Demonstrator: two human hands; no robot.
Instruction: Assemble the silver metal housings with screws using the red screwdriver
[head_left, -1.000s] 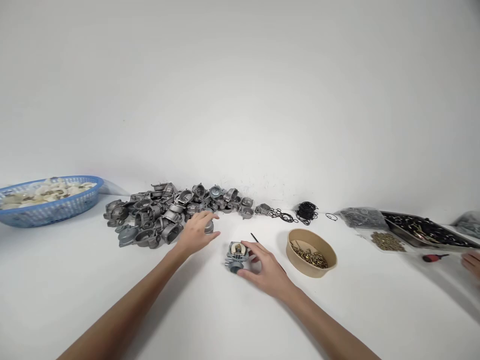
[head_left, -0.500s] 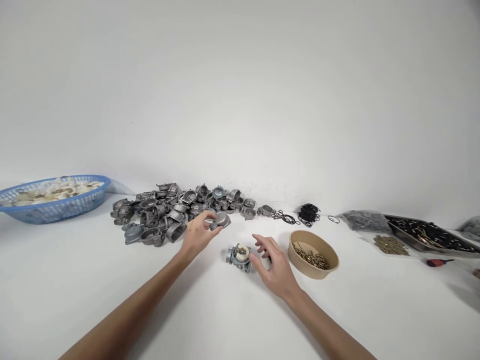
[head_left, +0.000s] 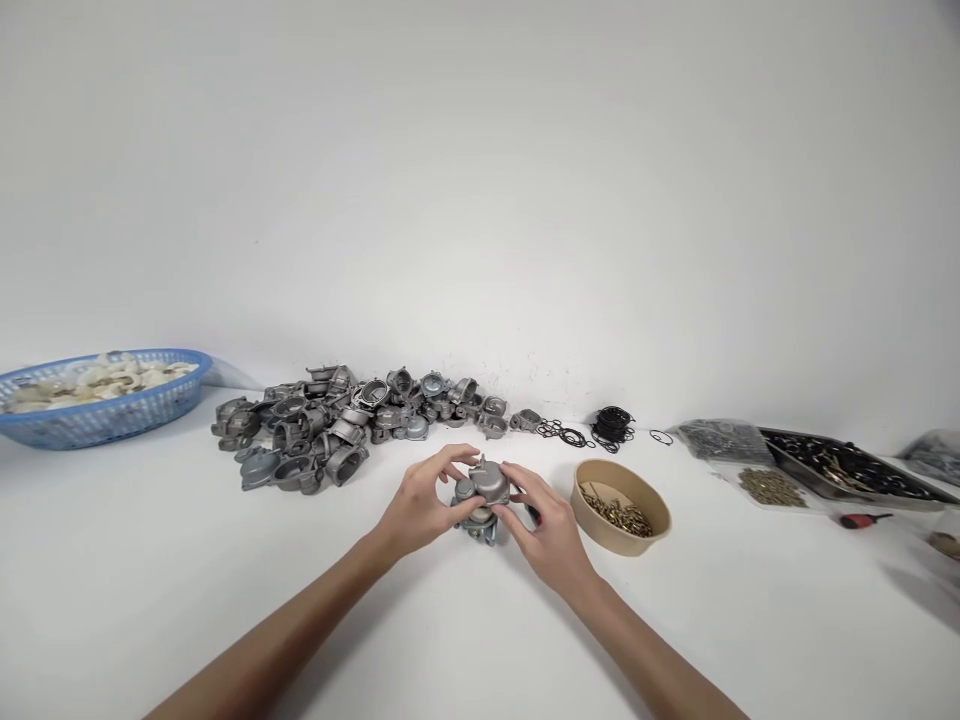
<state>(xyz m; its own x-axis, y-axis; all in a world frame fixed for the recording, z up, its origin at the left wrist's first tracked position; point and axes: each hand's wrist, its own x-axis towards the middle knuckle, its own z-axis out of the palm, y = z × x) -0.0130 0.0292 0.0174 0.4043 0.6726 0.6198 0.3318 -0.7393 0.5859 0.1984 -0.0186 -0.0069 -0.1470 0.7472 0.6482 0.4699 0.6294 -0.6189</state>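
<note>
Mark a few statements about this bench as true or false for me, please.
1. The left hand and the right hand both hold one metal part. True.
2. The bowl holds small brass-coloured pieces. True.
3. The bowl stands left of both hands. False: it stands to their right, beside the right hand.
4. The blue basket is empty. False: it holds pale pieces.
5. A pile of grey castings lies beyond the left hand, toward the wall. True.
</note>
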